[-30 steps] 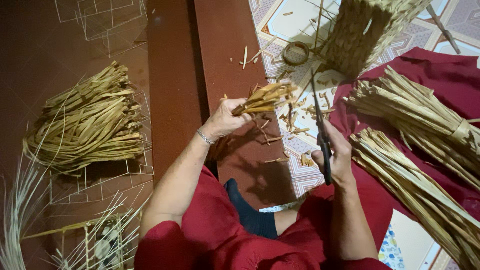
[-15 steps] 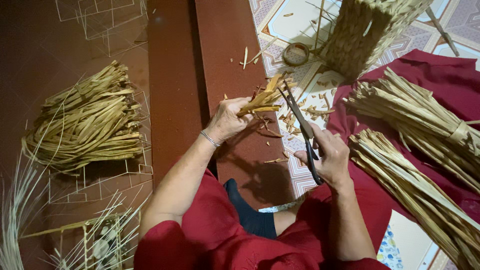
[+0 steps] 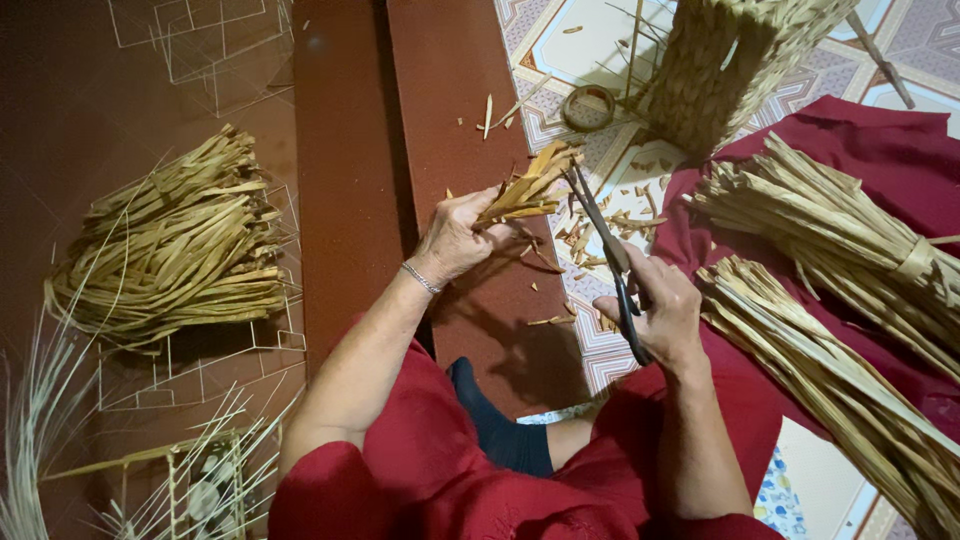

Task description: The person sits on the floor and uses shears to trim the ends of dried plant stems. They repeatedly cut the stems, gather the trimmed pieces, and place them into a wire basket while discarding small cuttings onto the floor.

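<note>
While the left hand (image 3: 455, 238) is closed around a small fan of dry, straw-coloured flat leaf strips (image 3: 527, 190), the right hand (image 3: 662, 305) grips the dark handles of long black-handled metal scissors (image 3: 605, 255), blades parted and laid against the strip ends. Step in hand, by my reading: trimming the ends of the fan level. Next move, as I judge it: closing the blades squarely across the tips while the left hand keeps the strips bunched, well clear of the fingers.

Item: short straw-coloured offcuts (image 3: 590, 240), scattered on the patterned floor tiles (image 3: 560, 40) and the red-brown floor (image 3: 450, 80) under the hands.
Item: large bundle of flat dried strips (image 3: 175, 245), well apart to the left, lying on thin white wire frames (image 3: 200, 50).
Item: two long tied sheaves of dried reed (image 3: 850, 240), right, on a dark red cloth (image 3: 900, 140).
Item: woven straw basket wall (image 3: 715, 70), top, near a small ring of tape (image 3: 590, 105).
Item: pale loose grass stalks (image 3: 40, 430), lower left.

Packages, labels, signs: none that I can see; only the tiles' geometric blue, pink and cream pattern.
</note>
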